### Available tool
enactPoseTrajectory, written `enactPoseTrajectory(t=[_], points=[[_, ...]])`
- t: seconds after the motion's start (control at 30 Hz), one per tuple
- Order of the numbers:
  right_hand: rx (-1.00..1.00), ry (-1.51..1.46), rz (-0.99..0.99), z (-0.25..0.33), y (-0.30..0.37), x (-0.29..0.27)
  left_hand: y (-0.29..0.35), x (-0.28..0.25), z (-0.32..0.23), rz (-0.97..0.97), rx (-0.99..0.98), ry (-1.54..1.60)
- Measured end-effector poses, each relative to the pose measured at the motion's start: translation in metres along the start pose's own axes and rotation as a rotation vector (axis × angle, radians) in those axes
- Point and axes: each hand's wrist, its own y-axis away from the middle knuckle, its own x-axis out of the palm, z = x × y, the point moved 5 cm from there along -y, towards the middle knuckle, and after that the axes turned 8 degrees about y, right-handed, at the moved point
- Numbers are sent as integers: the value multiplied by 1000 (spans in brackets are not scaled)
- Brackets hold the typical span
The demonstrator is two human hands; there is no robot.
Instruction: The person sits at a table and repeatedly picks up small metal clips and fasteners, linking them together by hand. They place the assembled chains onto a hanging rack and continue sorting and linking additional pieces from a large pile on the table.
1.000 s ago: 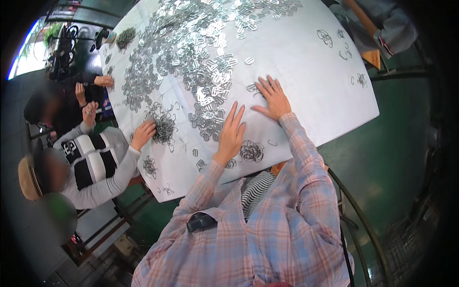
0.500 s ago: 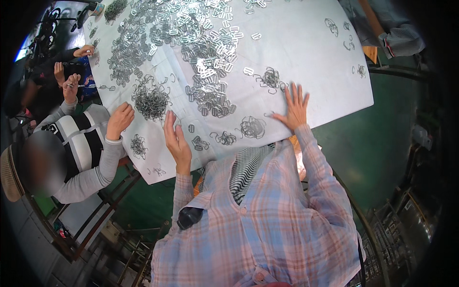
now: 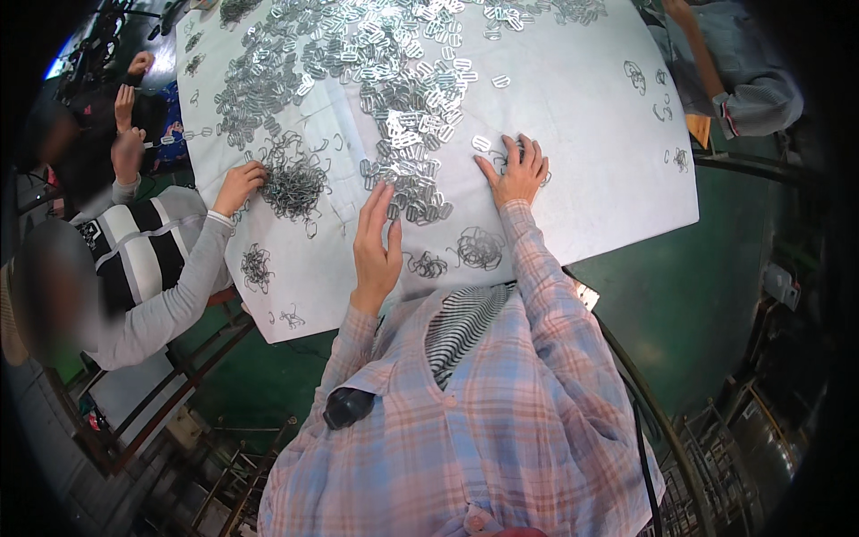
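My left hand [image 3: 376,251] is open at the near edge of the buckle pile, fingers stretched forward and thumb apart. Its fingertips reach the lower left of a heap of flat, slotted metal buckles [image 3: 416,192]; whether they touch cannot be told. My right hand [image 3: 516,174] lies palm down with spread, slightly bent fingers over a small cluster of bent wire hooks [image 3: 546,177], mostly hidden beneath it. One loose buckle [image 3: 481,142] lies just beyond its thumb. Closer to me are a round tangle of wire pieces [image 3: 480,248] and a smaller tangle [image 3: 428,264].
The white-covered table [image 3: 608,179] carries a large buckle spread [image 3: 394,54] toward the far side. A co-worker's hand [image 3: 240,186] touches a dark heap of wire hooks [image 3: 293,188] on the left. Another person's sleeve [image 3: 761,103] shows at the far right.
My left hand has moved forward and right to the buckle pile. My right hand has shifted left onto the wire cluster. The co-worker's hand has moved to the wire heap.
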Motion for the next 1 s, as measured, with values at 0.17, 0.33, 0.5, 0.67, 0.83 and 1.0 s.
enactPoseTrajectory(t=[0.17, 0.33, 0.5, 0.67, 0.83, 1.0], points=[[-81, 15, -7, -26, -23, 1, 15, -25, 17, 3, -96, 12], [-309, 172, 116, -34, -39, 5, 15, -40, 44, 24, -339, 261], [-20, -77, 43, -67, -38, 8, -5, 28, 64, 208, -780, 894], [386, -670, 44, -25, -2, -30, -3, 143, 63, 327, -1246, 1550], [-360, -189, 74, 95, 15, -100, 6, 194, 93, 255, -1193, 2288], [-247, -364, 40, 54, 13, -101, -15, 115, 68, 32, -1420, 1746]])
